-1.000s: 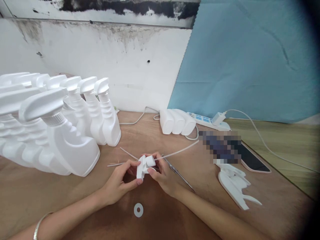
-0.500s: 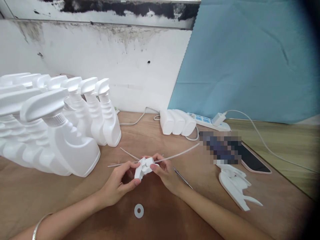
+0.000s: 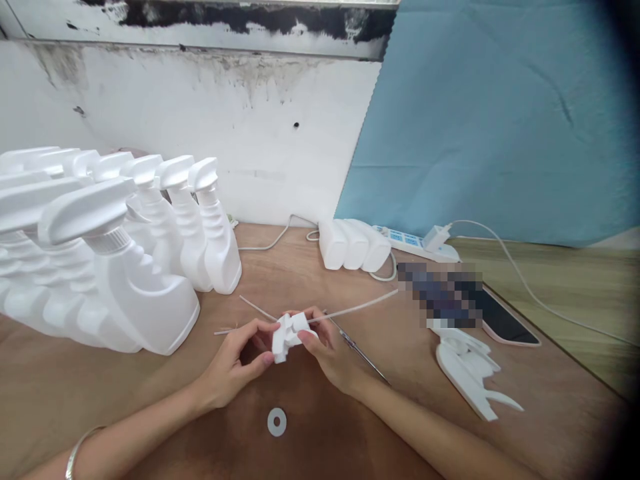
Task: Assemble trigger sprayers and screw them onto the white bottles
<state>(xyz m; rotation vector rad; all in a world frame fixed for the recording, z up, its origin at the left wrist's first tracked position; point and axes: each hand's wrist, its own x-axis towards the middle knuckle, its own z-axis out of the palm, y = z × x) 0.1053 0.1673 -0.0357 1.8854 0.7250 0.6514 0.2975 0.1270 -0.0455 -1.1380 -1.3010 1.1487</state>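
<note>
At 9 o'clock the left hand (image 3: pixel 239 365), at 3 the right hand (image 3: pixel 331 352), both gripped a white spray head (image 3: pixel 281 341) above the desk (image 3: pixel 280 270). Close two-handed handling seemed underway; the next move probably called for steady opposed pressure.

A scuffed white wall (image 3: pixel 260 147) rises at the far side, smeared with brownish stains and edged along the top by a ledge (image 3: pixel 250 27) with dark, patchy marks. To the right, a creased blue cloth (image 3: pixel 485 127) with a zigzag edge hangs over it. In soft light, a brown table (image 3: pixel 430 400) spreads below, shadowed at the near middle, with a paler wood-grained surface (image 3: pixel 580 287) at the far right.
</note>
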